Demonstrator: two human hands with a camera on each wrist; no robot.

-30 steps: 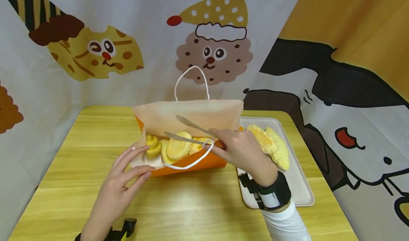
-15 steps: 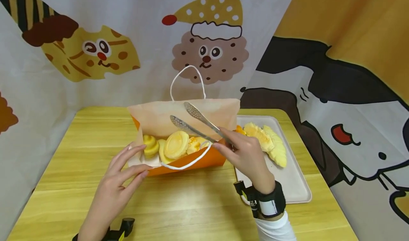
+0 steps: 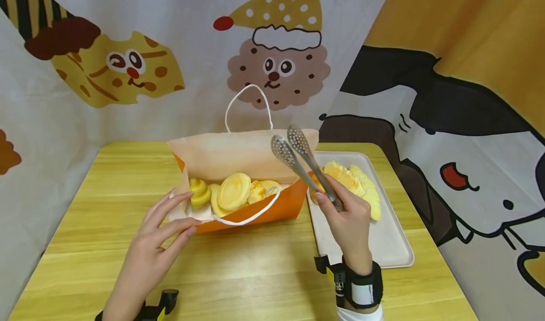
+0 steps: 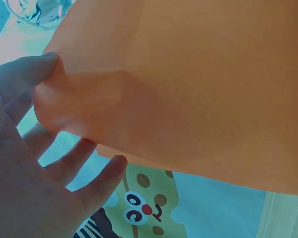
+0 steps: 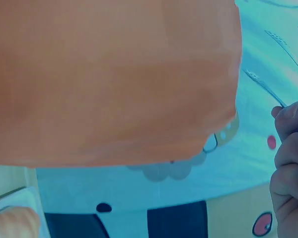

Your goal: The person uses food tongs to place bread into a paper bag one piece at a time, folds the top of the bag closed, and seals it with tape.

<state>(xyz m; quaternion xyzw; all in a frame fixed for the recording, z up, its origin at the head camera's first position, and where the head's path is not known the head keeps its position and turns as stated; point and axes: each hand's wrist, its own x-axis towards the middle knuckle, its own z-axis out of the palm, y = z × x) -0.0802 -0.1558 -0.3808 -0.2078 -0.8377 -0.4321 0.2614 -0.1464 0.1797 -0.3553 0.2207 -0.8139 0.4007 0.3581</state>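
An orange paper bag (image 3: 255,216) with white cord handles stands on the table, its mouth spread wide. Several pieces of yellow bread show inside, among them a swirled bun (image 3: 199,193) and a round flat one (image 3: 234,191). My left hand (image 3: 155,245) holds the bag's left edge; in the left wrist view two fingertips pass behind the paper (image 4: 164,99). Metal tongs (image 3: 302,157) are in my right hand (image 3: 349,217), pointing up and left near the bag's right end. Nothing sits between their slightly parted tips.
Right of the bag, a pale tray (image 3: 383,245) bears several breads, including a rough-topped one (image 3: 342,176) and a long yellow one (image 3: 369,193). An orange piece beside them is partly hidden by the tongs. A printed cloth (image 3: 204,117) hangs behind the table (image 3: 247,273).
My right hand has moved the tongs up and right, out of the bag's mouth towards the tray side, and turned them more upright. My left hand keeps its place at the bag's edge.
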